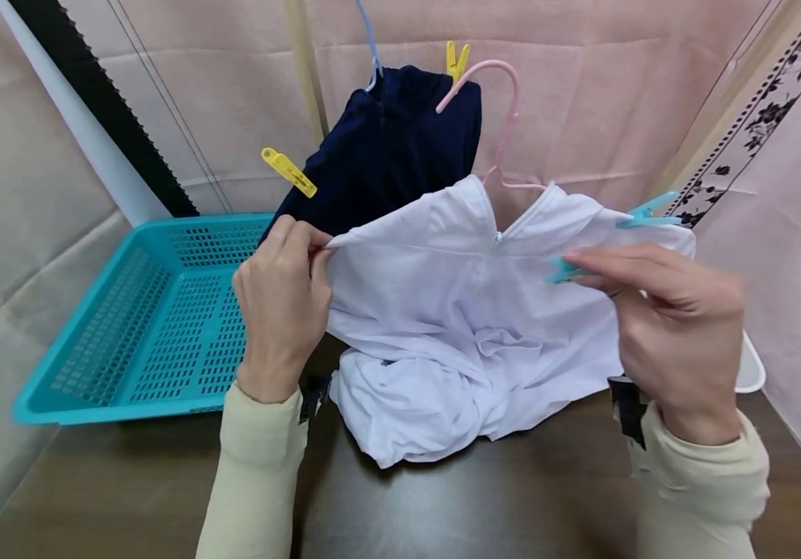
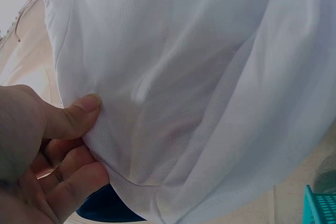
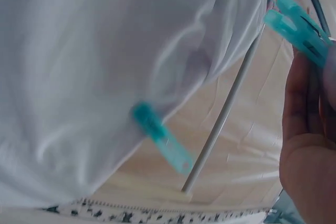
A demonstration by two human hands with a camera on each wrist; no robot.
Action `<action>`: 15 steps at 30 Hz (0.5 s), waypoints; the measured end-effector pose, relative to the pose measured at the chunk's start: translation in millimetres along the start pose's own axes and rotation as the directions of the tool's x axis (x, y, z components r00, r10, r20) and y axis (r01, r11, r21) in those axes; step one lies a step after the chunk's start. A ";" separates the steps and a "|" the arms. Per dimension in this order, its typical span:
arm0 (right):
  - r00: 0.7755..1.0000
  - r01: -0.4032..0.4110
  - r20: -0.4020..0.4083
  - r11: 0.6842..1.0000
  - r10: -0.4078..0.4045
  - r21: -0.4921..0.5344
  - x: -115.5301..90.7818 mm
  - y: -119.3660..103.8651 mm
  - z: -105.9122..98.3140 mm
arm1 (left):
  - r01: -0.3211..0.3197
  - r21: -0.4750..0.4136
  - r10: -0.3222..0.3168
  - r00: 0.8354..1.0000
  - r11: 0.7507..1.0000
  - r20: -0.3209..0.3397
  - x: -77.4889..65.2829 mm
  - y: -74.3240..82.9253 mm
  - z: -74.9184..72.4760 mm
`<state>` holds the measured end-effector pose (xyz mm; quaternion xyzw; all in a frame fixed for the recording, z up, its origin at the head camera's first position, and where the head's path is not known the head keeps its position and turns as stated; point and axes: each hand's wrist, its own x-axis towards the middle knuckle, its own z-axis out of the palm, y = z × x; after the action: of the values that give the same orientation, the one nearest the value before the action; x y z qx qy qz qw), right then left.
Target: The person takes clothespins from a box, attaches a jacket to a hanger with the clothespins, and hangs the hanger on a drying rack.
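A white zip-neck garment (image 1: pixel 442 272) hangs on a pink hanger (image 1: pixel 512 101), its lower part bunched on the table. My left hand (image 1: pixel 282 295) pinches the garment's left shoulder edge between thumb and fingers; the left wrist view shows the thumb (image 2: pixel 81 111) on the cloth. In front of the garment, my right hand (image 1: pixel 673 318) pinches a turquoise clothespin (image 1: pixel 563 270), which also shows in the right wrist view, apart from the cloth. A second turquoise clothespin (image 1: pixel 652 213) is clipped on the garment's right shoulder.
Behind hangs a navy garment (image 1: pixel 393 147) on a blue hanger (image 1: pixel 371 46), with yellow clothespins (image 1: pixel 289 172) on both shoulders. A turquoise basket (image 1: pixel 142 318) stands at the left on the dark table (image 1: pixel 442 505). A white rim (image 1: pixel 751 369) shows at the right behind my hand.
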<state>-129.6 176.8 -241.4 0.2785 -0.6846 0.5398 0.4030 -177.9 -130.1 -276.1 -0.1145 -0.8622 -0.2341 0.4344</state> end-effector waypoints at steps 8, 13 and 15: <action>0.978 0.090 0.190 0.996 -0.089 0.005 11.6 -2.6 42.7 | 0.005 0.003 -0.005 1.000 1.000 -0.010 0.0 0.1 -0.5; 0.956 0.155 0.242 0.986 -0.166 0.063 25.3 -6.8 71.2 | 0.005 -0.003 -0.005 1.000 1.000 -0.003 0.9 0.6 0.8; 0.943 0.181 0.273 0.982 -0.191 0.060 30.5 -6.9 82.4 | 0.008 -0.002 -0.008 1.000 1.000 0.002 0.7 1.0 1.4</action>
<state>-160.5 97.3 -219.5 0.4215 -0.6958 0.4664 0.3474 -178.9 -128.5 -275.9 -0.1117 -0.8629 -0.2364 0.4325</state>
